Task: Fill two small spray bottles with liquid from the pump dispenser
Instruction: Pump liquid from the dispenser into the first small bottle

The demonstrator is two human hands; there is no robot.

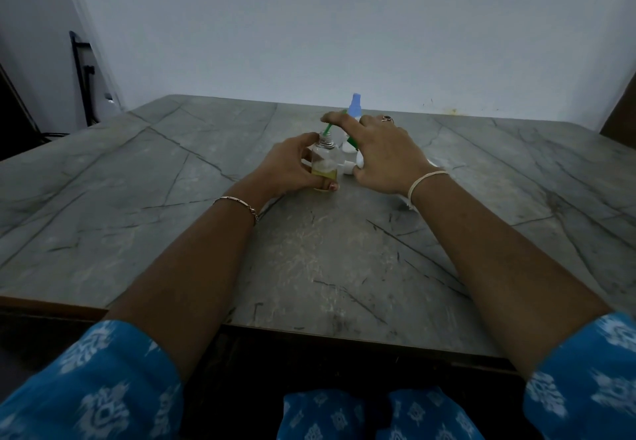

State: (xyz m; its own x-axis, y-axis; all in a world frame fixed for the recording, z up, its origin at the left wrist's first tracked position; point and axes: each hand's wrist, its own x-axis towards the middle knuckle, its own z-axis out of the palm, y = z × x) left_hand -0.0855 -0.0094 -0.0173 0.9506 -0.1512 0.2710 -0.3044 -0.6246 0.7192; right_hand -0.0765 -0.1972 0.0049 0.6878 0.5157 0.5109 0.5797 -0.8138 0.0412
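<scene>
Small clear bottle (325,160): upright on the grey stone-patterned table (206,240), towards its far middle. Its threaded neck is uncapped. We note a shallow layer of yellow liquid (324,174) at the bottom; the rest looks clear.

The green spout (329,126) of the pump dispenser (352,144) slants down to the bottle's mouth, tip at or just above the opening; we cannot tell if it touches. Most of the dispenser is hidden behind the right hand.

Second bottle (355,106): blue-capped, upright, just behind the dispenser, partly screened by the right hand's fingers. A small white piece (347,167) lies just right of the clear bottle, beside the right thumb; we cannot tell what it is.

Left hand (292,167): fingers and thumb wrapped round the clear bottle's body, steadying it on the table. Thin chain bracelet (237,204) on that wrist.

Right hand (382,152): spread over the dispenser, fingers extended, index finger lying straight along the top of the green spout. No curled grip is visible. Ring (387,118) on one finger, pale thread band (425,181) at the wrist.

Blue patterned sleeves (103,388) at the lower edge.
</scene>
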